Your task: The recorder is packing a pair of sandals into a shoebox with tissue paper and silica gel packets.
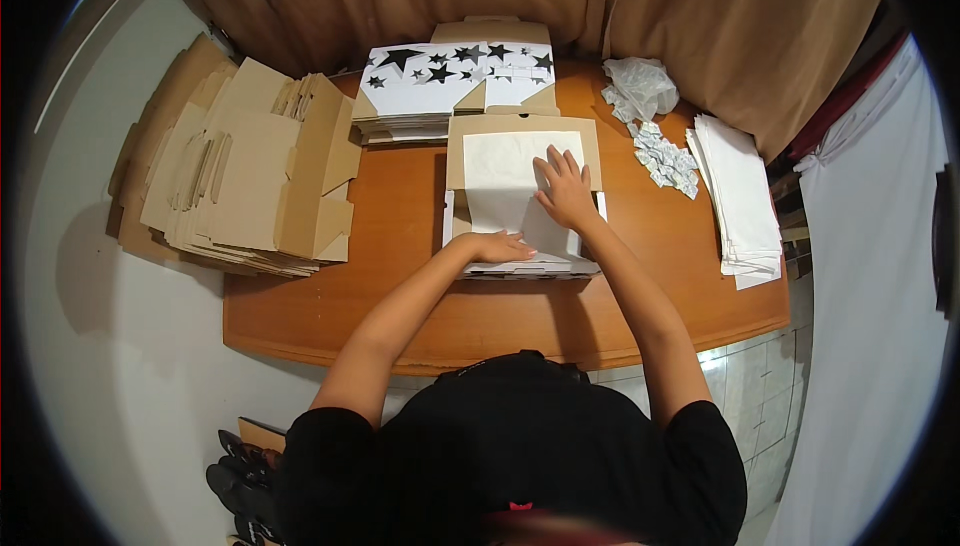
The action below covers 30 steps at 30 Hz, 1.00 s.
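Note:
In front of me on the wooden table stands an opened cardboard box [457, 214], its brown lid flap [590, 136] raised at the far side. A white sheet of paper [500, 171] lies in the box and runs up over the inside of the lid. My left hand [498, 247] rests flat on the paper near the box's front edge, fingers stretched toward the right. Higher up, my right hand [566, 189] presses on the paper's right side with its fingers spread. Neither hand grips anything.
Folded brown cardboard boxes [255, 166] are stacked at the left. Behind the open box sits a pile of white boxes with black stars [415, 91]. To the right lie a clear plastic bag [642, 86], small white packets [665, 161] and a stack of white paper sheets [738, 201].

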{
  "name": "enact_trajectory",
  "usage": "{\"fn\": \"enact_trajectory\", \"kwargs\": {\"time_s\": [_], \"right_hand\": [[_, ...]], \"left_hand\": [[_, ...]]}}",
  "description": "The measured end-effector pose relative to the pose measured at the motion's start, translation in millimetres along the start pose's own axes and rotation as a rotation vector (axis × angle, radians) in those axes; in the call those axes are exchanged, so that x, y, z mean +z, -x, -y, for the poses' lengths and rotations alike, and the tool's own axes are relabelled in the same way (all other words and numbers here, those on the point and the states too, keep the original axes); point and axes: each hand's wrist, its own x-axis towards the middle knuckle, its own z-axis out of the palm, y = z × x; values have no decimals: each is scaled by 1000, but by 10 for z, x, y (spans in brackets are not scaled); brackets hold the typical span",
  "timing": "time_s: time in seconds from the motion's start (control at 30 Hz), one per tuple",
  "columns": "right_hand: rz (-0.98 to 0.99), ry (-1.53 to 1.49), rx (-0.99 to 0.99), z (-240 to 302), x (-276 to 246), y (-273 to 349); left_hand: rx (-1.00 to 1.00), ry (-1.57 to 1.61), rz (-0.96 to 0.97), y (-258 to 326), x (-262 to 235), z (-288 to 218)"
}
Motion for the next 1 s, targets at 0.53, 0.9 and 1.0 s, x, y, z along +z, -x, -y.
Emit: {"fn": "enact_trajectory", "kwargs": {"time_s": [0.53, 0.9, 1.0], "right_hand": [[-36, 32, 16, -60, 74, 22], [-67, -1, 47, 126, -69, 83], [-111, -101, 52, 265, -181, 231]], "left_hand": [[-421, -227, 57, 81, -49, -66], [-32, 170, -260, 394, -22, -427], [45, 262, -456, 641, -12, -590]]}}
